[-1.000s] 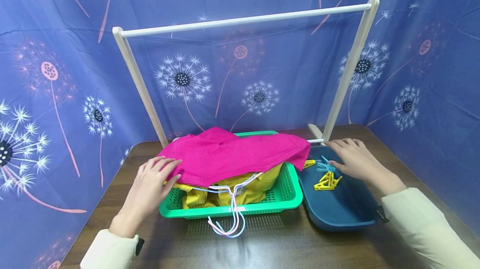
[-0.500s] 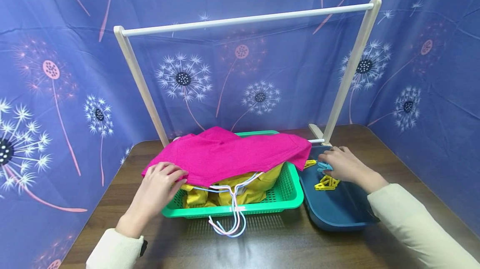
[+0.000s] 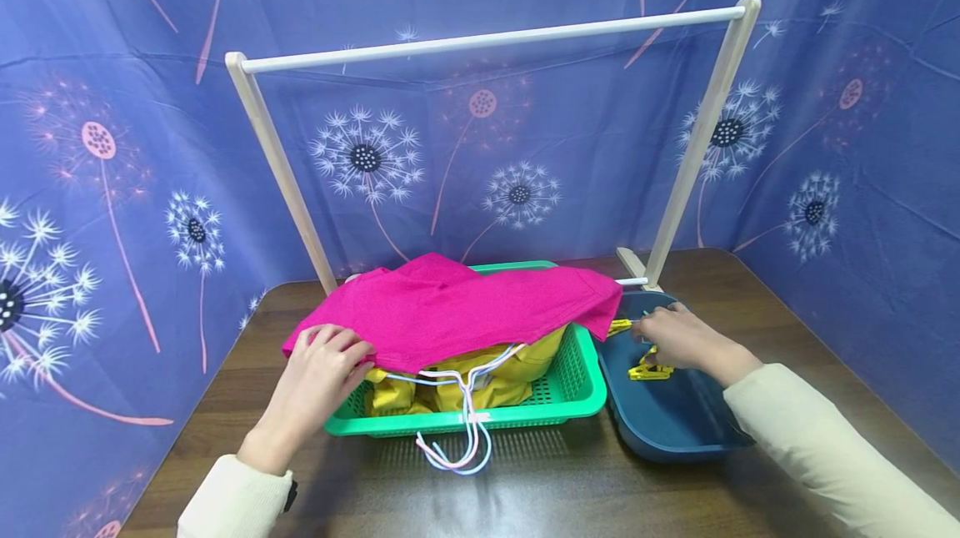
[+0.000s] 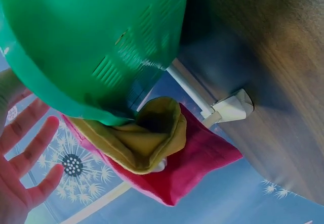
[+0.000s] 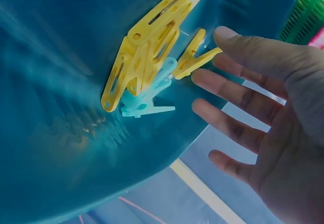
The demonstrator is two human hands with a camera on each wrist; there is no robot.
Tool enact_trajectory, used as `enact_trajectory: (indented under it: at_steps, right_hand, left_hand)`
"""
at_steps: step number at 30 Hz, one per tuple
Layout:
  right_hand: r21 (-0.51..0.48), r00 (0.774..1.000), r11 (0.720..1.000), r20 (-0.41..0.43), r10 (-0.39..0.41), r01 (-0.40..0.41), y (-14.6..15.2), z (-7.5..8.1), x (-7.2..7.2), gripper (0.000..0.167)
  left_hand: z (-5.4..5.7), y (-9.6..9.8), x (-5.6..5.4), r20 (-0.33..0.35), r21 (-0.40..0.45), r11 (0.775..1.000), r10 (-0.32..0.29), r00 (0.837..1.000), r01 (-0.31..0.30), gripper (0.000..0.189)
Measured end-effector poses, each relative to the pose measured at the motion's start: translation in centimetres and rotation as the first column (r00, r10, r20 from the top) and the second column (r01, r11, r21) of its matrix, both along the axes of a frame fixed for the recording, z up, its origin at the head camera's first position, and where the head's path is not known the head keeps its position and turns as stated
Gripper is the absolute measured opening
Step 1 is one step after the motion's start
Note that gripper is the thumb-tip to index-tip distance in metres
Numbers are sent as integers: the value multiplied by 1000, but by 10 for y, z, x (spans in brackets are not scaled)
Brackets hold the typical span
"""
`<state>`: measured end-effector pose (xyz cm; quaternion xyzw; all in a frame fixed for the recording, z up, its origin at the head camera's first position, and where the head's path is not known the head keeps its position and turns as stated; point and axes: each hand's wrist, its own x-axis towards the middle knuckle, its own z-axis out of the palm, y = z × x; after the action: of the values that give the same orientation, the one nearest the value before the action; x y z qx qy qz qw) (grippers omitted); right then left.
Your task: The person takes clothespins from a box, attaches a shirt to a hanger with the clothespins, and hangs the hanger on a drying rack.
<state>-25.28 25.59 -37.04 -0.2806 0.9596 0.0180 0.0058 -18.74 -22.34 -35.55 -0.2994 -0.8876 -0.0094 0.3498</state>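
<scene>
A magenta garment [image 3: 457,309] lies across a green basket [image 3: 581,371], above yellow clothing [image 3: 487,392]. Blue and pink hangers [image 3: 468,404] stick out from under it, hooks over the basket's front rim. My left hand [image 3: 322,379] is at the garment's left corner; the left wrist view shows its fingers [image 4: 35,153] spread beside the basket. My right hand [image 3: 682,342] reaches into a dark blue bin [image 3: 690,429]. In the right wrist view its thumb and index fingertips are right at one end of a yellow clothespin [image 5: 195,57]. More yellow clothespins [image 5: 147,47] and light-blue ones [image 5: 147,97] lie beside it.
A wooden rack with a white top rail [image 3: 495,39] stands behind the basket on the brown wooden table [image 3: 540,488]. A blue dandelion-print curtain [image 3: 480,154] surrounds the back and sides.
My right hand has moved left and down into the bin, towards the yellow clothespin next to the basket. My left hand has shifted slightly right, and the garment's left corner now spreads further out.
</scene>
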Motion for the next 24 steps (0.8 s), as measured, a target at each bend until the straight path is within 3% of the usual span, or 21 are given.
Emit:
enact_trajectory:
  at_steps: [6,14,24]
  right_hand:
    - [24,999,1000,48,-9,8,-3,-4,-1,29]
    - [95,999,995,36,-2,-1,-3,-7,-2,29]
    - [146,1000,989,20,12,-15,-4,-7,1,32]
  left_hand:
    - [-3,1,-2,-57,-46,999,25,998,-28,15]
    - [0,2,-4,-131,-66,997,25,991,-34,17]
    - [13,1,-8,-101,-8,998,66,993,-67,15]
